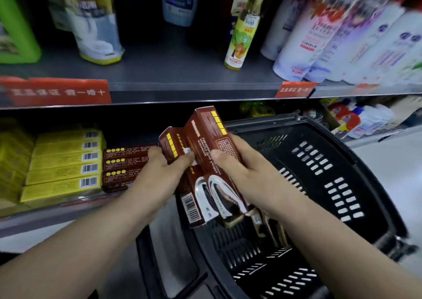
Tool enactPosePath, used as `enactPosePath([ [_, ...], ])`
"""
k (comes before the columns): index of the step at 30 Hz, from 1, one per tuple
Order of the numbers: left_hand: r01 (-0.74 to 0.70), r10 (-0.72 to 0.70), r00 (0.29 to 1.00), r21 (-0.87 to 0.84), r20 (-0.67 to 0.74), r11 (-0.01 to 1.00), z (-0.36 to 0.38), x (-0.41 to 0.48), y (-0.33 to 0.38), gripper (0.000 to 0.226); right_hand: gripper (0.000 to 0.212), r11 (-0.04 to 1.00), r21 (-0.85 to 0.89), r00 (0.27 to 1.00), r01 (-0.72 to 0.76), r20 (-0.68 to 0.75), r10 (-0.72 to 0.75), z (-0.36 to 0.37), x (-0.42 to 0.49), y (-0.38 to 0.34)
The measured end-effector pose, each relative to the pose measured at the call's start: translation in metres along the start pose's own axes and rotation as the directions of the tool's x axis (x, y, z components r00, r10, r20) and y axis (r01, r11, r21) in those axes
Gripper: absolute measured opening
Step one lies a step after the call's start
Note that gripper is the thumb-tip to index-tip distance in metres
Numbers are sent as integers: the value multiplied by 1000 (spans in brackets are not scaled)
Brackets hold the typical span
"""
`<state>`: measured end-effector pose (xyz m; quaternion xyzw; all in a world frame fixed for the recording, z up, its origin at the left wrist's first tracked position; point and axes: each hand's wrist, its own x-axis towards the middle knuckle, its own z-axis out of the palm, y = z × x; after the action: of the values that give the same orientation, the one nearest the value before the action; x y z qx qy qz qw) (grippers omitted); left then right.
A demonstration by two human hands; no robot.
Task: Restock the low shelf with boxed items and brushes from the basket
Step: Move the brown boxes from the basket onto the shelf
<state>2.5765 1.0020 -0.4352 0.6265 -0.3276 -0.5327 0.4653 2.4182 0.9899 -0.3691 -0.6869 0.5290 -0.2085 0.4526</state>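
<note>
Your left hand (167, 165) and right hand (237, 171) both curl their fingers round a fan of brown boxes (206, 136), held above the black basket (342, 184) just in front of the low shelf (41, 217). They look light, stiff and smooth, so pinch one by its long edges near the middle or the fan may slip apart. Room shows above the brown stack (123, 168), beside the yellow boxes (64, 161), but the upper shelf (182, 93) overhangs it.

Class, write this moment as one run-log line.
left hand: grips brown boxes | right hand: grips brown boxes | position: over basket rim, beside low shelf
</note>
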Motion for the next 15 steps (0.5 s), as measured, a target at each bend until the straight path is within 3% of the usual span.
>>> enactPosePath([
  [3,-20,17,999,-65,-48,998,-20,0,5,25,42,996,86,995,-3,95,-6,16,5,-19],
  [7,11,-17,999,-120,-43,993,-48,0,5,31,24,988,146,983,-43,180,16,27,13,-37],
  [9,32,-38,999,-147,-37,989,-62,-1,2,34,31,999,31,984,-28,177,23,37,18,-43],
  [12,47,-61,996,-205,-64,978,-82,-2,0,35,58,969,-245,979,-42,184,89,60,25,-51],
  [15,48,-77,990,-229,-117,972,-100,-1,-4,29,72,954,-294,960,-53,249,130,82,33,-61],
])
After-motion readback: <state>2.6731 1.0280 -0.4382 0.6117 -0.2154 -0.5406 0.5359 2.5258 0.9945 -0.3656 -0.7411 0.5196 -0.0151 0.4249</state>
